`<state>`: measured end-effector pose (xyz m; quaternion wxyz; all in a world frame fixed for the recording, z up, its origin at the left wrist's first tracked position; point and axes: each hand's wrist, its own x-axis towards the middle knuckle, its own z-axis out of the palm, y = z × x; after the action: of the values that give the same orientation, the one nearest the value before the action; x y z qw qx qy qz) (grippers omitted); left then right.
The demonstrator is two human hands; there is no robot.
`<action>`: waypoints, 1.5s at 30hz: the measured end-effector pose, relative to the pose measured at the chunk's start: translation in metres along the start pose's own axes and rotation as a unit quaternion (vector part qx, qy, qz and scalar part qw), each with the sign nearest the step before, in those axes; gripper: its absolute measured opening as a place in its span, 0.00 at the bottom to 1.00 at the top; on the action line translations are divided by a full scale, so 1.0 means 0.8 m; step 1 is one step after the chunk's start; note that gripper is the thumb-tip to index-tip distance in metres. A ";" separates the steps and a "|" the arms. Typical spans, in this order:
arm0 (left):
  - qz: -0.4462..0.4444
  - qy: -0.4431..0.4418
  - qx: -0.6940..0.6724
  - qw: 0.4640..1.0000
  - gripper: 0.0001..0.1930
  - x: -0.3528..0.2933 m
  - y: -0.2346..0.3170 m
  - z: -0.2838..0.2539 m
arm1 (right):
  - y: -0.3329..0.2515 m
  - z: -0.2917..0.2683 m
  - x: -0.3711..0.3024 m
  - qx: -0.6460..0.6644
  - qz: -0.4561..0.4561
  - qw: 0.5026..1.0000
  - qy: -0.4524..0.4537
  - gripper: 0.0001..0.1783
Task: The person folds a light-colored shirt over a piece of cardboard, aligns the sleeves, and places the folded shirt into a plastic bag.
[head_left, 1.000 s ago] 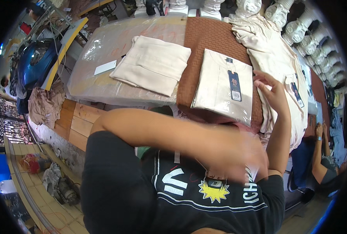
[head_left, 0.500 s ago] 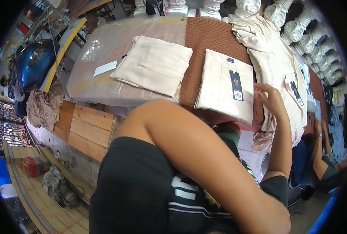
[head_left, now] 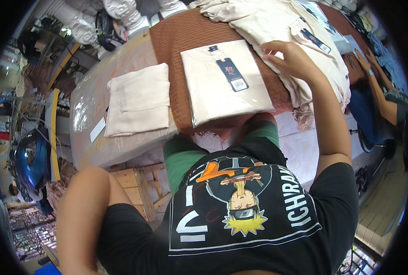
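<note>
My right hand point(head_left: 287, 60) hovers at the upper right corner of a folded cream shirt in a clear bag point(head_left: 207, 98). Its fingers are loosely bent and apart, and I see nothing in them. A dark blue hang tag point(head_left: 232, 75) lies on the bagged shirt. Beyond the hand is a heap of cream garments point(head_left: 255, 20), with another dark tag point(head_left: 315, 40) on it. To the left sits a folded cream garment point(head_left: 139, 98) without a bag, a white card point(head_left: 97, 130) beside it. My left arm is bent at the lower left; its hand is out of the picture.
Brown textured cloth point(head_left: 167, 46) and clear plastic sheeting point(head_left: 87, 110) cover the table. At the far right a co-worker's hands point(head_left: 363, 63) are over the table. White ornate columns point(head_left: 121, 10) stand behind. A yellow-edged board point(head_left: 54, 133) and a wooden crate point(head_left: 142, 195) are at left.
The view has turned, so the table things appear shifted left. My left arm has swung from across my front to my left side. My right hand has moved up from the bag's right edge.
</note>
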<state>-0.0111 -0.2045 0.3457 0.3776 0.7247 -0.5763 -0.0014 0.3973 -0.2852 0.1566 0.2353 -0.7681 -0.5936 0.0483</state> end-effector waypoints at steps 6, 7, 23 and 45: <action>-0.104 -0.066 -0.218 0.968 0.13 -0.024 -0.161 0.028 | 0.003 0.001 -0.025 -0.021 0.050 0.998 -0.024 0.16; -0.138 0.042 -0.142 0.979 0.13 -0.006 -0.176 0.048 | 0.002 0.003 -0.017 -0.017 0.039 0.999 -0.026 0.16; 0.154 0.277 -0.209 0.925 0.07 0.160 -0.229 0.107 | 0.050 -0.006 -0.039 0.135 0.226 0.937 -0.230 0.21; -0.826 0.330 0.118 0.441 0.26 -0.189 -0.281 0.121 | 0.009 0.122 -0.124 0.547 0.326 0.756 -0.153 0.19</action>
<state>0.0835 -0.1194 0.0874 0.2699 0.8407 0.4695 -0.0050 0.3401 -0.3494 0.0472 0.4910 -0.6380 -0.2080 0.5555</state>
